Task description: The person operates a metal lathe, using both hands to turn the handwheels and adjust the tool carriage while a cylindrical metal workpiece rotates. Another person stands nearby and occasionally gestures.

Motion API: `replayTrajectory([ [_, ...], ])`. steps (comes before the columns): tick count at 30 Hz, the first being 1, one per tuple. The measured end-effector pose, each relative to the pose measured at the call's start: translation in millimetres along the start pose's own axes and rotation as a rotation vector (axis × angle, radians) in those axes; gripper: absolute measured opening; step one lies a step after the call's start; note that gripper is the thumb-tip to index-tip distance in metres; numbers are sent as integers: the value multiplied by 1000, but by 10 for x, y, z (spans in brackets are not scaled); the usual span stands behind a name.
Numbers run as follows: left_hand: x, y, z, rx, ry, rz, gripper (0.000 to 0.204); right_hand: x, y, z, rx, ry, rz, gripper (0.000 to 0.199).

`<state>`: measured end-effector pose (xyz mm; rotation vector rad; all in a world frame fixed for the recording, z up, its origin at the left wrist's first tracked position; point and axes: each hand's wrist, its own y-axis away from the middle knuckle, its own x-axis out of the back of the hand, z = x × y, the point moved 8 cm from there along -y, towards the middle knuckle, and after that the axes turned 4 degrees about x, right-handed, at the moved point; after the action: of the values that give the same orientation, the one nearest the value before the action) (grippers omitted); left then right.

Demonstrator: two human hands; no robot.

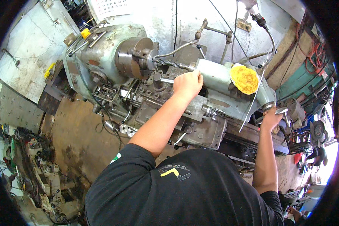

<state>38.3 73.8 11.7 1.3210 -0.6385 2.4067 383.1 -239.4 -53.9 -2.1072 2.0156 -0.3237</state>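
A green metal lathe spans the view, with a round chuck (130, 58) holding a pale metal workpiece (150, 59). A twist drill (167, 62) points at the workpiece from the tailstock (216, 73). My left hand (187, 86) is closed in a fist in front of the tailstock's nose; a bar from the tool post (158, 82) reaches toward it, but what the fingers hold is hidden. At the tailstock's right end, my right hand (272, 118) is wrapped round the crank handle (281, 110).
A yellow cloth-like pad (245, 79) lies on the tailstock, beside a thin leaning rod (248, 113). A coolant pipe (179, 49) bends over the drill. Several levers stick out from the carriage (201, 135). Metal machine parts (45, 177) stand at lower left, and a bench grinder (318, 130) at right.
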Motion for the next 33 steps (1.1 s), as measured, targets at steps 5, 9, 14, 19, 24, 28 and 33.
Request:
replayTrajectory([
  [5,6,-1,2,10,-7,-1,29,-48,257,-47,108,146,-17,41],
  [9,4,7,-4,12,-1,1,29,-44,339,13,82,131,5,51],
  [14,2,-2,0,4,0,11,29,-55,333,24,74,135,-21,55],
  [19,-11,-1,-8,5,3,11,30,-49,355,-5,87,138,-11,58],
  [24,-3,-2,-4,-4,-1,28,31,-42,357,-34,101,243,-25,59],
  [28,6,1,5,-16,0,29,30,-50,378,-29,109,236,-38,60],
  [33,4,11,12,-45,-12,48,28,-33,358,145,107,199,-92,58],
])
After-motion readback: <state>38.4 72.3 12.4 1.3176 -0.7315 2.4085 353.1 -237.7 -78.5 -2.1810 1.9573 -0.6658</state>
